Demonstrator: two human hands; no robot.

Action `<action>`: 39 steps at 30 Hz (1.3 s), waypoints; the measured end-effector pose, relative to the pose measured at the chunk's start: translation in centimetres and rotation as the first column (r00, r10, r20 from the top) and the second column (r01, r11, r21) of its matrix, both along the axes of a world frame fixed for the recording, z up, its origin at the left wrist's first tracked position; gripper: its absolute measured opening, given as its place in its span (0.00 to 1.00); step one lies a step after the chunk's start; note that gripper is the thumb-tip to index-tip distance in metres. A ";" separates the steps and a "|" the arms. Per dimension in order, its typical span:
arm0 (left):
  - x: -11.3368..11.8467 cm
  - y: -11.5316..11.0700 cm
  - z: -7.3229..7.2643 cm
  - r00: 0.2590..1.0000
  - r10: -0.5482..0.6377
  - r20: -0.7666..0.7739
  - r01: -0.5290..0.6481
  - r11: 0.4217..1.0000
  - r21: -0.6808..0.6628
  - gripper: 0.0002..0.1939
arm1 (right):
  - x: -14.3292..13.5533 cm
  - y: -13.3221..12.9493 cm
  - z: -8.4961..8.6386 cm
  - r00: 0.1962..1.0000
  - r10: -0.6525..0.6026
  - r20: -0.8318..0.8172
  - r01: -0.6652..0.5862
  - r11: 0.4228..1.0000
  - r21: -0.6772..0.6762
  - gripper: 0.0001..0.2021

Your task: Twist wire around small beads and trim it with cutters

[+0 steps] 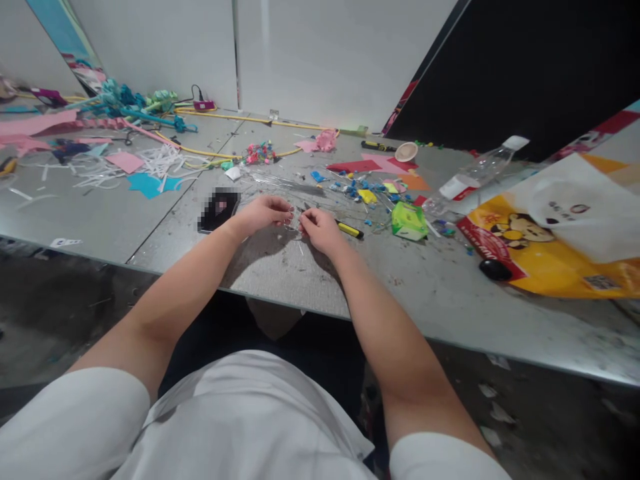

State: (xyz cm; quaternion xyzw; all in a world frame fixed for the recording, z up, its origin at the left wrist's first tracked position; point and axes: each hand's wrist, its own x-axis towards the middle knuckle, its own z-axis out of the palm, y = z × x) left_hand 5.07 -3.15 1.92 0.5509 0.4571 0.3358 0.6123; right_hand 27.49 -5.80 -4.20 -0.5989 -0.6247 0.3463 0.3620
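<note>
My left hand (pixel 263 212) is over the table near its front edge, thumb and fingertips pinched together. Opposite it, my right hand (pixel 321 231) pinches too, its fingertips close to those of the left. Between them is something thin and clear or silvery, too fine to make out. A yellow and black utility knife (pixel 351 231) lies just right of my right hand, partly hidden by it. Behind the hands lies a bundle of thin, shiny strands (pixel 287 183). Left of my left hand rests a dark, pixelated rectangular object (pixel 219 209).
Small blue and yellow pieces (pixel 367 195) and a green packet (pixel 409 221) lie to the right, with a plastic bottle (pixel 477 170) and a yellow bag (pixel 545 240) beyond. White paper strips (pixel 160 163) and a yellow cord (pixel 240 118) spread leftward. Wall panels (pixel 320 60) bound the back.
</note>
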 end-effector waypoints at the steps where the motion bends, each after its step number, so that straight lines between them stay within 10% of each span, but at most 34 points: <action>1: 0.0 0.0 0.1 1.000 0.015 -0.005 -0.015 1.000 0.013 0.17 | -0.1 0.0 0.0 0.999 0.004 0.034 -0.004 1.000 -0.005 0.12; 13: -0.6 2.0 -0.5 0.939 0.329 -0.102 -0.308 0.934 0.179 0.13 | 0.9 -0.9 0.8 0.900 0.098 0.424 -0.158 0.981 0.110 0.16; 24: -1.8 3.4 -1.7 0.882 0.266 -0.388 -0.099 0.911 0.400 0.10 | 0.6 -2.1 2.1 0.823 0.229 0.521 -0.300 0.952 0.057 0.16; 32: -1.4 1.6 -0.5 0.822 0.282 -0.495 0.008 0.863 0.505 0.09 | 0.5 -2.1 2.4 0.824 0.249 0.508 -0.308 0.951 0.033 0.08; 39: -5.7 3.1 3.8 0.813 0.291 -0.503 -0.023 0.881 0.472 0.06 | 0.5 -2.6 2.4 0.827 0.230 0.513 -0.293 0.955 0.044 0.11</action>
